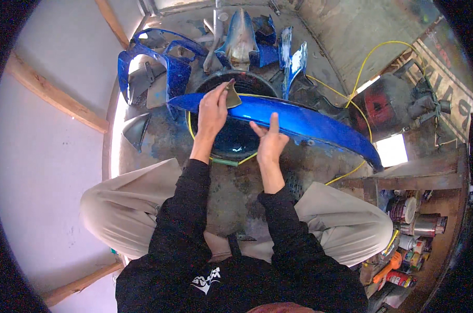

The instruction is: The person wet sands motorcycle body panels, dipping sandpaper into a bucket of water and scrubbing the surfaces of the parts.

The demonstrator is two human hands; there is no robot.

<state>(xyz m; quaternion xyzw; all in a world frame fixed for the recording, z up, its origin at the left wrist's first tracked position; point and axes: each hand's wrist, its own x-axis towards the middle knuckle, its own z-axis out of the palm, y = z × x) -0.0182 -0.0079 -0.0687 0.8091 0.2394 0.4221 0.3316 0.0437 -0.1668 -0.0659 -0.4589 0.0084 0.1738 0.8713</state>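
A long curved blue body panel (320, 127), glossy and tapering at both ends, lies crosswise in front of me above a black tub (241, 80) with dark water in it. My left hand (212, 117) pinches a folded olive-brown sheet that looks like sandpaper (233, 97), held against the panel's upper face left of its middle. My right hand (271, 143) grips the panel's lower edge near the middle, one finger stretched over the blue face. The other fingers of that hand are partly hidden.
Blue fairing pieces (181, 70) and a blue-and-grey cowl (240, 41) lie beyond the tub. A yellow hose (362, 78) loops around the tub and off to the right, past a dark red tank (376, 106). Shelves at lower right hold cans (427, 224) and an orange tool (388, 267).
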